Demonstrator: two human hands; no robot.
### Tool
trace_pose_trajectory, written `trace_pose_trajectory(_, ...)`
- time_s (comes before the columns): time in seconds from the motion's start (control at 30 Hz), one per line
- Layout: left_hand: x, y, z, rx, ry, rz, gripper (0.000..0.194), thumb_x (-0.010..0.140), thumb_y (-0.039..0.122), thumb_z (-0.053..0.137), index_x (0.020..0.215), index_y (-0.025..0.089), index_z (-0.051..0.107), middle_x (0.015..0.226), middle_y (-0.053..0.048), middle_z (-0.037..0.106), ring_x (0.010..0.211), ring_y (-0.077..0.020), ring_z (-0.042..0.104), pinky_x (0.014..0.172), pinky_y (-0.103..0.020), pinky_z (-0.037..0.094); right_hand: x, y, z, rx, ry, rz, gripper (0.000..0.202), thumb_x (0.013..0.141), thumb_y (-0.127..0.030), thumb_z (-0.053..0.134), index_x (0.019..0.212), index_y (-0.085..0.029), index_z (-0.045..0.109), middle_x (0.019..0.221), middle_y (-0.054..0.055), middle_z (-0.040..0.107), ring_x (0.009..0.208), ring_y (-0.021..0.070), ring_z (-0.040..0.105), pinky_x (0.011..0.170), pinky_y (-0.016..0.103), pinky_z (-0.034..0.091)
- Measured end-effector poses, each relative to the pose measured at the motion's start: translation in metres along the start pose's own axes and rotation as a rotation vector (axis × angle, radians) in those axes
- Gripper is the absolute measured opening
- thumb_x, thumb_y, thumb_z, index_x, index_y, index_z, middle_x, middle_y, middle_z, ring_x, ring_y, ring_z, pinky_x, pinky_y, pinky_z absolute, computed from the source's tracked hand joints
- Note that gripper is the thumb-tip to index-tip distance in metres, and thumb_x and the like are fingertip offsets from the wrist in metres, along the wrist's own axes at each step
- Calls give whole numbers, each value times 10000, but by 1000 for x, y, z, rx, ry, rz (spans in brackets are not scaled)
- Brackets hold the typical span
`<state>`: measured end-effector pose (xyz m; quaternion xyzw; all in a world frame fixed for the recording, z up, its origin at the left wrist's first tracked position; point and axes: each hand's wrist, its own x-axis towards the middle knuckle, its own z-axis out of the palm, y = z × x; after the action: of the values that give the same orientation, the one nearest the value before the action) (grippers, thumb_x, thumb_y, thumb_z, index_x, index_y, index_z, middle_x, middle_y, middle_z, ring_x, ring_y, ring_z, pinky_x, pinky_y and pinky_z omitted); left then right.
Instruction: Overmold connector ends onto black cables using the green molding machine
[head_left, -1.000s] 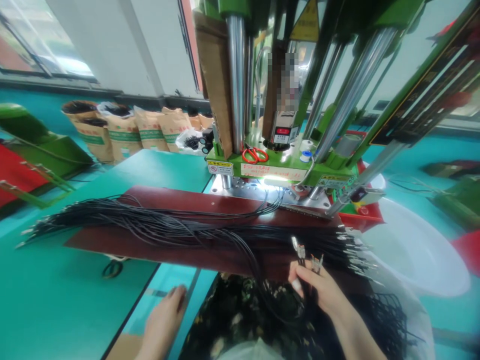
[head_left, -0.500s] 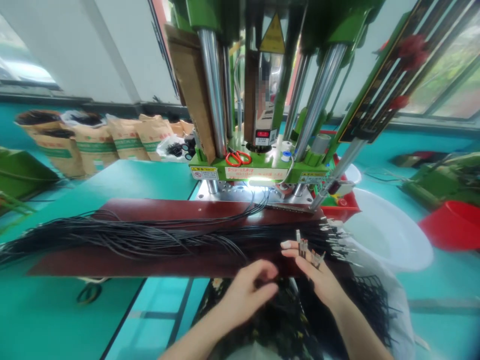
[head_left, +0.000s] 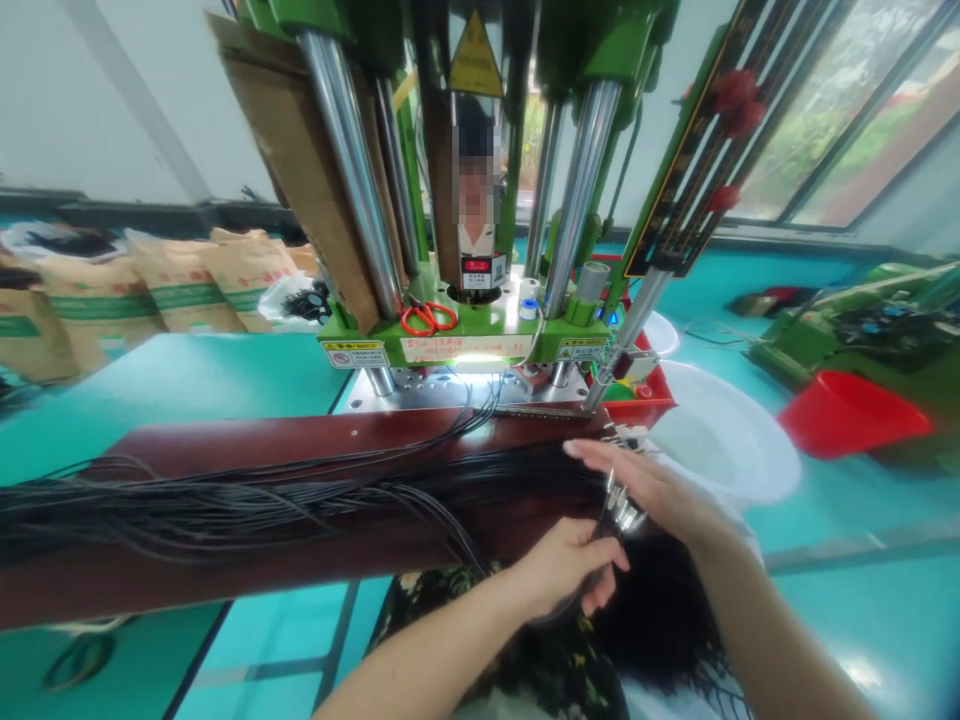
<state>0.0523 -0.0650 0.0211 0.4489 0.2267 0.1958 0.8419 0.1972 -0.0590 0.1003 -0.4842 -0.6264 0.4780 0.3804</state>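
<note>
My left hand (head_left: 574,565) is wrapped round a small bunch of black cables, whose silvery connector ends (head_left: 622,508) stick up above the fist. Just over those ends my right hand (head_left: 637,482) is held flat, fingers stretched to the left, palm down beside the metal tips. A long bundle of black cables (head_left: 247,510) lies across the dark red board (head_left: 187,437), with pale connector ends at its right end, partly behind my right hand. Several thin cables run from the board into the green press (head_left: 547,345).
Orange-handled scissors (head_left: 429,319) lie on the press's ledge. To the right are a red tray (head_left: 660,392), a white basin (head_left: 724,430) and a red bucket (head_left: 851,415). Paper sacks (head_left: 105,305) stand at the back left.
My left hand has moved right and closed round the cables that my right hand held between its fingers. My right hand has flattened above the ends. The view has shifted right.
</note>
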Motion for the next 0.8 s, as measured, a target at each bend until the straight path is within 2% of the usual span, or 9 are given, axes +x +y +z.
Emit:
trace_pose_trajectory(0.1, 2, -2, 0, -38, 64, 3, 355, 706, 468, 559, 672, 116, 535, 415, 16, 492, 304, -64, 404, 330, -180, 277, 11, -4, 1, -152, -198, 29, 397, 883, -414, 386, 1196, -224, 537, 1250, 54, 523, 1155, 208, 458, 1018, 421, 299)
trace_pose_trajectory(0.27, 5, 0, 0, -122, 117, -3, 408, 661, 504, 595, 714, 103, 548, 453, 8, 510, 323, -71, 431, 345, -189, 320, 20, 9, 3, -249, -317, -35, 430, 896, -385, 358, 1279, -210, 445, 1331, 60, 437, 1216, 190, 386, 1031, 405, 273)
trace_pose_trajectory(0.43, 10, 8, 0, -192, 183, 19, 459, 627, 533, 610, 741, 91, 564, 477, -6, 532, 341, -85, 457, 357, -205, 352, 29, 5, 7, -378, -336, -60, 406, 870, -334, 424, 1253, -213, 485, 1310, 63, 458, 1187, 217, 419, 1011, 411, 297)
trace_pose_trajectory(0.53, 12, 10, 0, -202, 217, 31, 444, 627, 519, 603, 647, 76, 570, 490, -26, 534, 375, -92, 482, 393, -219, 376, 35, -4, 15, -377, -338, -64, 405, 822, -307, 505, 1218, -225, 525, 1277, 66, 493, 1157, 242, 452, 964, 406, 362)
trace_pose_trajectory(0.63, 10, 8, -3, -225, 256, 42, 424, 644, 489, 584, 551, 78, 543, 499, -31, 521, 384, -82, 475, 400, -214, 364, 42, -8, 25, -371, -379, -20, 460, 774, -325, 571, 1222, -232, 523, 1304, 79, 463, 1122, 263, 483, 868, 371, 452)
trace_pose_trajectory(0.73, 6, 6, -14, -251, 325, 125, 382, 672, 474, 590, 626, 98, 536, 473, 12, 482, 347, -58, 410, 362, -196, 290, 55, 0, 29, -336, -438, 6, 499, 794, -340, 547, 1277, -256, 456, 1310, 69, 458, 1089, 247, 513, 836, 355, 471)
trace_pose_trajectory(0.8, 2, 10, -25, -251, 419, 218, 362, 685, 469, 604, 694, 115, 523, 453, 49, 440, 331, -38, 354, 357, -187, 245, 69, 15, 24, -358, -368, -41, 465, 860, -332, 440, 1317, -261, 391, 1297, 52, 473, 1125, 215, 485, 900, 360, 428)
